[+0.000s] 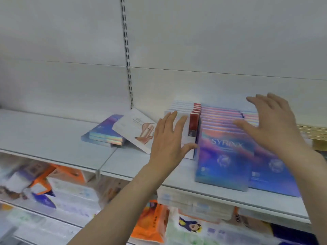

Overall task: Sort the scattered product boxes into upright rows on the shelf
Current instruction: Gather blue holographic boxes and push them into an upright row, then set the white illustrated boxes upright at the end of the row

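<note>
While both hands spread open, left hand (pixel 168 137) against the white-and-red box row (pixel 185 110) and right hand (pixel 270 121) over the upright blue box rows (pixel 223 156), bare shelf (pixel 44 131) stretches leftward; flat blue boxes (pixel 104 133) lie there, long axis running front-left to back-right.

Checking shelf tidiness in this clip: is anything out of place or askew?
Yes. Left of the upright rows, a blue stack lies flat, and a white box leans tilted on it. Both hands are open, holding nothing.

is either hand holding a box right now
No, the left hand and right hand are both spread open with straight fingers, gripping nothing.
</note>
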